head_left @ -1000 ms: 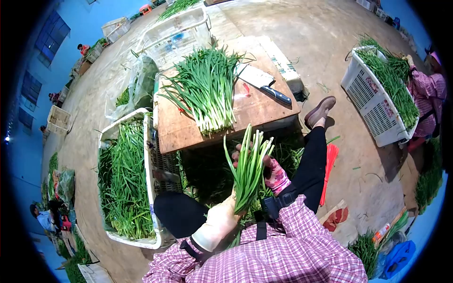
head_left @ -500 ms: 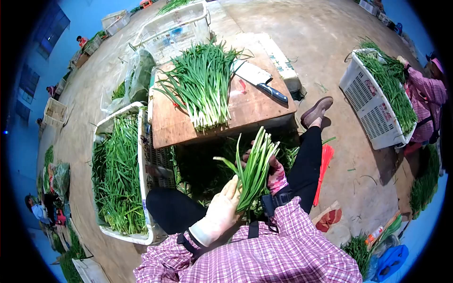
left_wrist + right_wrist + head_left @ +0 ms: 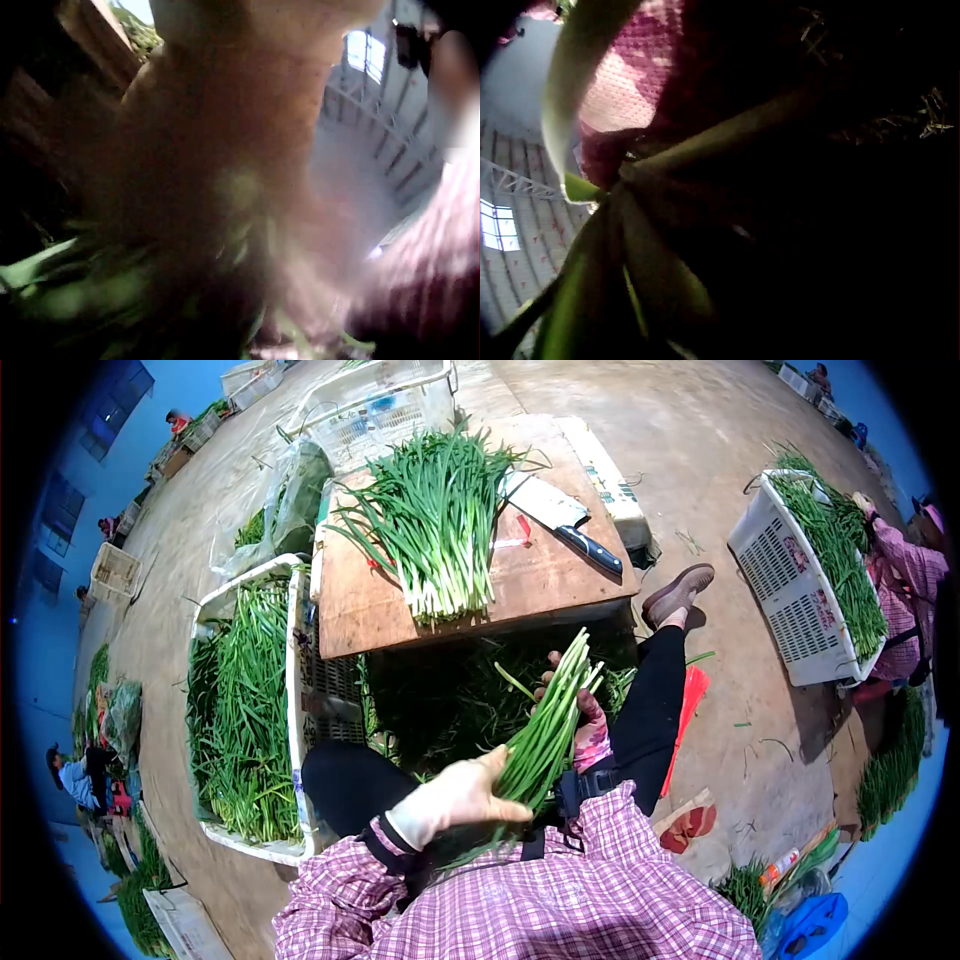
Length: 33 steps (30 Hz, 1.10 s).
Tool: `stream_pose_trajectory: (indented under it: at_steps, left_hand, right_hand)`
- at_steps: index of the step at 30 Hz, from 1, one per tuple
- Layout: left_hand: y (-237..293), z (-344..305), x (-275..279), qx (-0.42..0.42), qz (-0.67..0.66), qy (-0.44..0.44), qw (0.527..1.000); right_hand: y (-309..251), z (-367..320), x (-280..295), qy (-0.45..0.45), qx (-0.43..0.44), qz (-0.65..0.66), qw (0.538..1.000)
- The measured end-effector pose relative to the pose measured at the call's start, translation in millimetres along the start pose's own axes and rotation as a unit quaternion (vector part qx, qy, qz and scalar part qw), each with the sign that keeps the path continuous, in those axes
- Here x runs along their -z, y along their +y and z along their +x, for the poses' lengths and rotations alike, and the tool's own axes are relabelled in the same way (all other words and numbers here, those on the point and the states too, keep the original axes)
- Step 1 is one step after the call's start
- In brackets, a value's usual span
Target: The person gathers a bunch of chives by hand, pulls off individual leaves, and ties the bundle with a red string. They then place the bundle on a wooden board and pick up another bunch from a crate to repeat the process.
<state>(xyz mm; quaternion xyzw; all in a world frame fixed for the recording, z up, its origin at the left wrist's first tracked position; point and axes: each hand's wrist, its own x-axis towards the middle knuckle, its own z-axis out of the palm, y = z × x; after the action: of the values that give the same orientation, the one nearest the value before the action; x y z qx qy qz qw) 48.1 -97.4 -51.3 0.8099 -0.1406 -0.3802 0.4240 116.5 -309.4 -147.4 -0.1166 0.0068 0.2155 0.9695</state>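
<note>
My right hand (image 3: 592, 732), in a pink patterned glove, grips a bunch of garlic chives (image 3: 550, 735), its pale stem ends pointing up and away from me. Fingertips show on the far side of the bunch and the thumb on the near side. In a pale glove, my left hand (image 3: 455, 798) lies along the lower leaves with thumb and fingers spread apart. Blurred leaves (image 3: 90, 292) show below that hand in the left wrist view. Dark stalks (image 3: 660, 262) fan out close to the camera in the right wrist view.
A larger pile of chives (image 3: 440, 530) and a cleaver (image 3: 560, 520) lie on the wooden board (image 3: 370, 625) ahead. Full crates stand left (image 3: 295, 760) and right (image 3: 790, 585), a person beside the right one. Red strips (image 3: 683, 725) lie by my right leg.
My left hand has loosened from the leaves, its thumb and fingers now spread. The bunch has tilted further right in my right hand, and a stray leaf at its left sticks out less.
</note>
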Motion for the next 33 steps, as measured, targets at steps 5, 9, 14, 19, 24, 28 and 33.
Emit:
stream_pose_trajectory:
  at_steps: [5,9,14,19,24,28,33]
  left_hand:
    - [16.5,26.9,19.3,-0.108,-0.181,0.19,0.959]
    - [47.4,43.5,14.3,-0.019,-0.097,0.203,0.974]
    - [41.4,70.0,16.2,-0.088,-0.126,0.214,0.965]
    - [41.2,82.1,30.6,-0.135,-0.257,0.115,0.95]
    - [21.4,80.2,23.5,-0.13,-0.309,0.09,0.938]
    - [11.3,52.9,37.8,-0.184,-0.403,0.084,0.893]
    - [-4.2,61.1,52.3,-0.219,-0.331,-0.018,0.918]
  right_hand:
    - [5.7,3.8,-6.3,0.058,0.002,-0.019,0.998]
    - [-1.0,6.9,-40.3,0.08,0.057,-0.131,0.986]
    - [-18.5,12.1,-54.1,0.079,0.141,-0.267,0.95]
    - [-22.8,18.2,-71.5,0.051,0.21,-0.374,0.902]
    - [-42.1,23.9,-102.2,-0.012,0.31,-0.557,0.77]
    - [-83.7,24.4,-104.6,-0.062,0.382,-0.437,0.812]
    - [-47.8,34.0,-50.4,-0.125,-0.013,-0.201,0.972]
